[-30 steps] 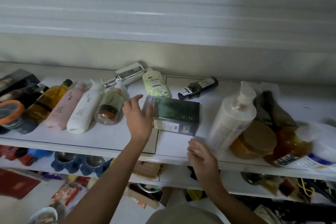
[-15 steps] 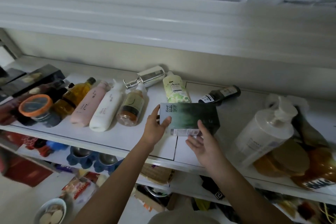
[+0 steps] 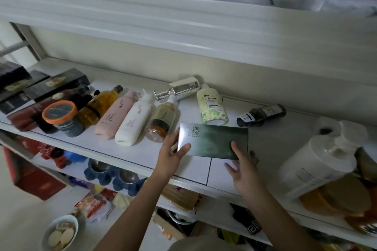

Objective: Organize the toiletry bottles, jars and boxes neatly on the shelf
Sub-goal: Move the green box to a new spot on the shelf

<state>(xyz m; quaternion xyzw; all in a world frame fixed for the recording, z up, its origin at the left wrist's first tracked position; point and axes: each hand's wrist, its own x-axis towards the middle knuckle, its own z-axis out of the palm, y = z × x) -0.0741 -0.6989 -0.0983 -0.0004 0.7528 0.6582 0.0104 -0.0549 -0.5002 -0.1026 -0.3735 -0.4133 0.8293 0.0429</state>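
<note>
The amber bottle (image 3: 162,119) lies just beside the left hand (image 3: 171,155), which pinches the left short edge of the green box (image 3: 214,141), thumb on top; the right hand (image 3: 242,167) grips its lower right corner likewise. The box is held flat, low over the front middle of the shelf (image 3: 193,170), printed face up, long axis left to right, lettered end leftward. Risk, as judged: swinging it sideways could set the lying bottle rolling or tip the leaning pump bottle (image 3: 314,167) at right.
</note>
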